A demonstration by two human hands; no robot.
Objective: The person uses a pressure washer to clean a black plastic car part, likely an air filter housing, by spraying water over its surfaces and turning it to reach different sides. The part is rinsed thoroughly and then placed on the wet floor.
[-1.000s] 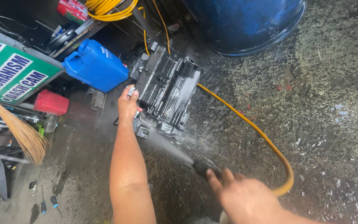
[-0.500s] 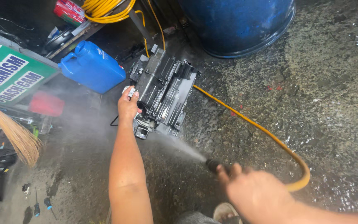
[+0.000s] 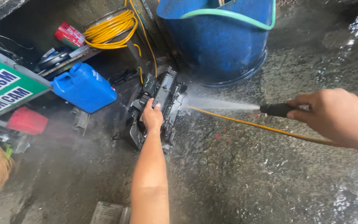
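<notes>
Left hand (image 3: 152, 117) clamps the black engine part (image 3: 158, 105) on wet floor (image 3: 245, 178); right hand (image 3: 332, 116), at three o'clock, grips the spray nozzle (image 3: 276, 109), jet hitting it.

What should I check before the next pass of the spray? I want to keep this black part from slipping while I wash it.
1. Left hand grips the black part from above: ok.
2. Right hand holds the spray nozzle: ok.
3. Spray reaches the part's right side: ok.
4. Left fingers out of the jet: ok, jet strikes to their right.
5. Yellow hose free of kinks: cannot tell, partly hidden.
6. Part seated firmly on the wet concrete floor: cannot tell.
</notes>
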